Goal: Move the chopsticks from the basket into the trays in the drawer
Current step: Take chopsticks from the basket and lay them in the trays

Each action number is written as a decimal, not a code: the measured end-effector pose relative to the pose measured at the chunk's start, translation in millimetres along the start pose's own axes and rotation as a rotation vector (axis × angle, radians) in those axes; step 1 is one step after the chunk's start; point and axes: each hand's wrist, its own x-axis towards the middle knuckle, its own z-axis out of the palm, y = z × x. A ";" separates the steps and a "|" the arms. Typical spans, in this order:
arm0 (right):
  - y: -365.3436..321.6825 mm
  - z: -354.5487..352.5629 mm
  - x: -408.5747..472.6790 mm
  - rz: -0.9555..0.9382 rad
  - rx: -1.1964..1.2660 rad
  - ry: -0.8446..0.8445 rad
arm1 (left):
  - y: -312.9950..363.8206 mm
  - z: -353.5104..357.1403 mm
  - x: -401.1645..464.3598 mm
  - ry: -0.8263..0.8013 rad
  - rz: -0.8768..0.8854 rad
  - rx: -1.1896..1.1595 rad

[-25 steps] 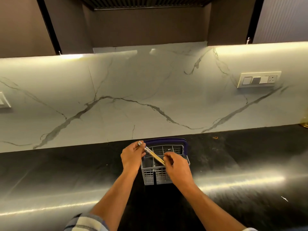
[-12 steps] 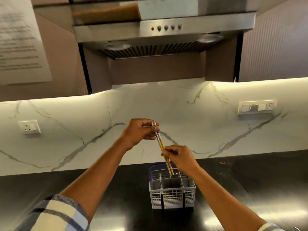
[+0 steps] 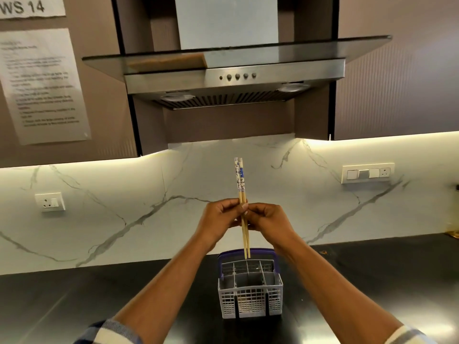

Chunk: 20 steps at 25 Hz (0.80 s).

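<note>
Pinching the chopsticks (image 3: 242, 194) upright between left hand (image 3: 218, 220) and right hand (image 3: 269, 223), we hold them directly above the basket (image 3: 250, 291), tips just clear of its rim; drawer unseen.

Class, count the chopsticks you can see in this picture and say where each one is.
2. Both chopsticks stand upright, side by side, pinched between the left hand and right hand, above the basket. More may be hidden in its compartments.
</note>
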 end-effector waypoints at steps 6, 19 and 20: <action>-12.0 -10.5 -9.2 0.029 0.028 0.004 | 12.2 12.4 -7.2 0.059 -0.038 -0.014; -6.8 -65.2 -28.7 0.189 0.067 0.074 | -5.2 -5.2 -32.7 0.180 -0.163 -0.098; -4.3 -65.1 -30.7 0.204 0.057 0.067 | -6.9 -2.4 -35.4 0.178 -0.179 -0.103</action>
